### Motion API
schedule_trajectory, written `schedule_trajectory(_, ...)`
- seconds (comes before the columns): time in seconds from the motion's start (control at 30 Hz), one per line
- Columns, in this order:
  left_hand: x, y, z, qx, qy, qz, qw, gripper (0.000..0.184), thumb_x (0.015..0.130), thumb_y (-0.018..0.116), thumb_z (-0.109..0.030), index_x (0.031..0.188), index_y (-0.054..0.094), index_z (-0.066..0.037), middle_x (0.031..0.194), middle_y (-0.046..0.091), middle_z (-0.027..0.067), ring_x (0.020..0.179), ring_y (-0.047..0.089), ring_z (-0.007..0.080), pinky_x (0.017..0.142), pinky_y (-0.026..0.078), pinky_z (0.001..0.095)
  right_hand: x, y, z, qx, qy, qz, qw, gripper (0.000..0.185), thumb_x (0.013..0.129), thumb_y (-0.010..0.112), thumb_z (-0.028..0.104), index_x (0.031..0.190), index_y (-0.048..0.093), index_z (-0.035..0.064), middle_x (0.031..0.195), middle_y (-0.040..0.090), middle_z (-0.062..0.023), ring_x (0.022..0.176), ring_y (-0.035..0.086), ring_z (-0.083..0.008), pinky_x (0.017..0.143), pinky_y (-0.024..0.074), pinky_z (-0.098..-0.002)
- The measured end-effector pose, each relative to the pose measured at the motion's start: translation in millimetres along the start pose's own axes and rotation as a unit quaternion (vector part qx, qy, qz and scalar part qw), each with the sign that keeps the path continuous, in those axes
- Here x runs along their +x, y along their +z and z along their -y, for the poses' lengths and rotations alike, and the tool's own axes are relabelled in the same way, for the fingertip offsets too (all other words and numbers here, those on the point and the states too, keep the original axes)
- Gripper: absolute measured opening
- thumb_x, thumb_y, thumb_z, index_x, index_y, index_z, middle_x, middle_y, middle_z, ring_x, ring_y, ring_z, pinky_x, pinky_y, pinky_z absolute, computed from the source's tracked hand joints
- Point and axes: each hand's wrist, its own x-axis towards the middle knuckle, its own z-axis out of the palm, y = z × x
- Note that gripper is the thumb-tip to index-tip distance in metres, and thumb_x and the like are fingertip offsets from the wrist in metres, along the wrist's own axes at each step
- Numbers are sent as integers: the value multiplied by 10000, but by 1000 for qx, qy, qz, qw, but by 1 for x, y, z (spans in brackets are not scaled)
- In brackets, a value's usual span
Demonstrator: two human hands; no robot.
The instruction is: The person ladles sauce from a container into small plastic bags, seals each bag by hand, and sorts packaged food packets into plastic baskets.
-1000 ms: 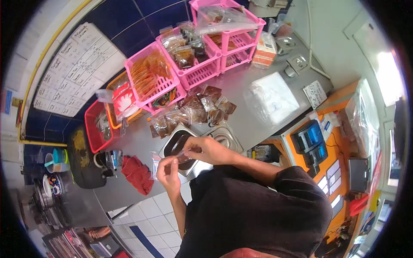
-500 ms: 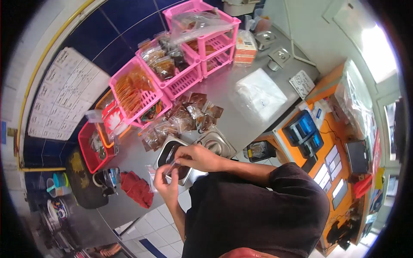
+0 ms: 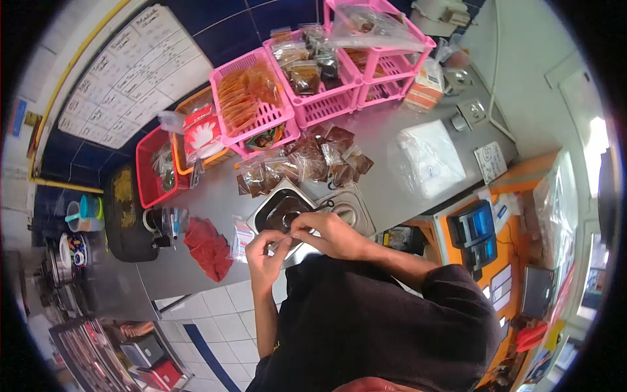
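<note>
Along the steel table's (image 3: 385, 196) front edge, your left hand (image 3: 266, 253) and right hand (image 3: 334, 236) pinch a clear plastic bit (image 3: 291, 237) at the tub's (image 3: 264, 204) near rim, no longer over its middle.

You have a blue-tiled wall (image 3: 228, 40) at eleven o'clock, bright light (image 3: 595, 138) at three, orange desk (image 3: 505, 253) at four, white-tiled floor (image 3: 228, 334) at seven.

"15K" on a white card (image 3: 490, 163)
</note>
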Motion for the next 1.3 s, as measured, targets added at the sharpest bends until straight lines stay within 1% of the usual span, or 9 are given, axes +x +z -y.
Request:
schedule_trajectory(0.23, -16, -24, 19, -23, -44, -22, 999, 93, 901, 763, -27, 940, 701, 30, 909, 723, 83, 844, 666, 144, 798, 532, 294, -9, -4, -17, -7, 23, -49, 998, 143, 954, 688, 27, 1087, 679, -23, 976, 731, -116, 934, 707, -194, 831, 552, -335)
schedule_trajectory(0.37, -50, -75, 83, -24, -59, -173, 983, 66, 945, 709, -11, 978, 659, 15, 947, 712, 82, 871, 683, 152, 837, 553, 295, -7, -67, -36, -102, 81, -222, 966, 139, 985, 683, 79, 1090, 677, -11, 952, 725, -75, 927, 670, -124, 834, 545, -319)
schedule_trajectory(0.43, -59, -89, 91, 120, -63, -238, 962, 106, 945, 709, -17, 1026, 645, 6, 975, 710, 82, 906, 690, 153, 846, 559, 305, -1, -94, -44, -90, 134, -275, 948, 225, 969, 706, 114, 1155, 692, -11, 1010, 752, -119, 932, 727, -206, 832, 560, -336)
schedule_trajectory(0.6, -43, -77, 157, 393, -73, -242, 884, 596, 880, 797, -296, 1361, 574, -24, 1258, 661, 216, 1171, 629, 384, 1005, 483, 477, 15, -91, -53, -167, 104, -236, 952, 299, 925, 749, 98, 1200, 688, -2, 1080, 746, -119, 889, 707, -213, 802, 556, -352)
schedule_trajectory(0.73, -13, -73, 174, 483, -157, -199, 838, 760, 813, 827, -379, 1432, 534, -51, 1393, 602, 165, 1287, 534, 353, 1057, 386, 525, 22, -59, -45, -139, 70, -191, 969, 329, 901, 772, 90, 1212, 691, 19, 1124, 725, -137, 849, 696, -238, 772, 553, -365)
schedule_trajectory(0.97, -5, -120, 175, 504, -225, -75, 830, 586, 814, 849, -318, 1274, 587, -67, 1229, 645, 154, 1193, 591, 308, 1015, 431, 482, 41, 11, -11, -131, -58, -103, 984, 300, 902, 771, 79, 1191, 702, 32, 1073, 711, -118, 888, 710, -214, 788, 562, -338)
schedule_trajectory(1.03, -14, -132, 178, 174, -191, -142, 955, 421, 851, 830, -191, 1162, 583, -50, 1096, 660, 128, 1051, 637, 233, 934, 497, 379, 51, 30, 0, -52, -33, 1, 998, 239, 926, 741, 75, 1155, 702, 19, 1055, 690, -125, 886, 708, -238, 777, 569, -337)
schedule_trajectory(1.13, -31, -133, 155, 49, -82, -190, 977, 330, 875, 796, -56, 1126, 582, -54, 1038, 678, 58, 937, 651, 147, 756, 541, 312, 72, 67, -8, -51, -106, 41, 992, 185, 961, 690, 70, 1137, 692, 15, 1057, 666, -140, 875, 704, -277, 769, 570, -349)
schedule_trajectory(1.3, -64, -117, 50, 148, -9, -189, 971, 392, 862, 839, -105, 1140, 566, -61, 1038, 643, 50, 990, 619, 137, 890, 513, 320, 98, 108, -9, -66, -150, 147, 975, 194, 967, 604, 85, 1126, 698, 29, 1122, 633, -197, 1070, 642, -404, 918, 522, -470)
